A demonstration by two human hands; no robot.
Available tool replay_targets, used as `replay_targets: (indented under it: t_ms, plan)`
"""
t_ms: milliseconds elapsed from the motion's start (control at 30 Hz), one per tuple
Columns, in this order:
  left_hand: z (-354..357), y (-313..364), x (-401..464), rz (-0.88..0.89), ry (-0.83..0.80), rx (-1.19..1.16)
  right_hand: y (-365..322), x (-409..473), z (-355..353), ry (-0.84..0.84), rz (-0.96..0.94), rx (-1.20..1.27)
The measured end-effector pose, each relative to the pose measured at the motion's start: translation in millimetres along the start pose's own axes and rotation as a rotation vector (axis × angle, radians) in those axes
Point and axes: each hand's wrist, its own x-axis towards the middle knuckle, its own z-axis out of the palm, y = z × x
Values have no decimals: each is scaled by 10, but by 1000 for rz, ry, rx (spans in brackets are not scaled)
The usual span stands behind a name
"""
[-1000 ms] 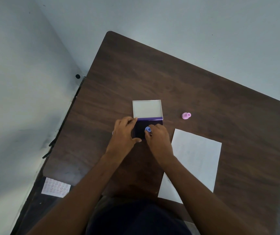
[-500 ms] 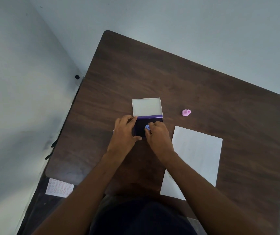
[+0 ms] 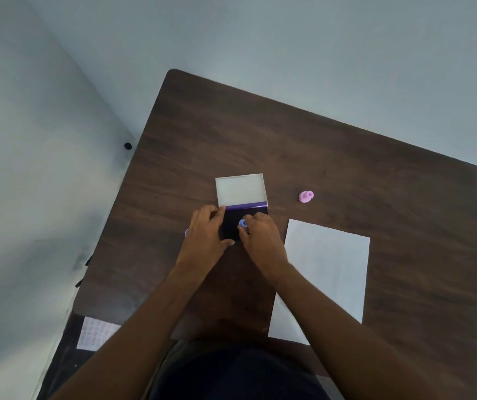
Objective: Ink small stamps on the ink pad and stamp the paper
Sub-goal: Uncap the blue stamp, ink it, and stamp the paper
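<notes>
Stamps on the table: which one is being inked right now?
The blue stamp, pinched in the right hand over the dark ink pad. The pink stamp stands alone, untouched, beyond the paper.

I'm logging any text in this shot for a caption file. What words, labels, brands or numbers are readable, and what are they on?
None can be read.
Sheet below the table's near-left corner: rows of small round marks, too small and blurred to read.
Ink pad's open lid: plain inside, no lettering visible.
White paper: looks blank.
Pink stamp and blue stamp: no visible label.
</notes>
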Motion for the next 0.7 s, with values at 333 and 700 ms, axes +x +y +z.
replay_targets:
  t_ms: [333, 700]
  plan:
    - [-63, 565, -240, 404, -40, 70, 634, -410, -299, 517, 326, 460]
    - [291, 938, -33, 467, -232, 368, 1024, -242, -259, 514, 336, 513]
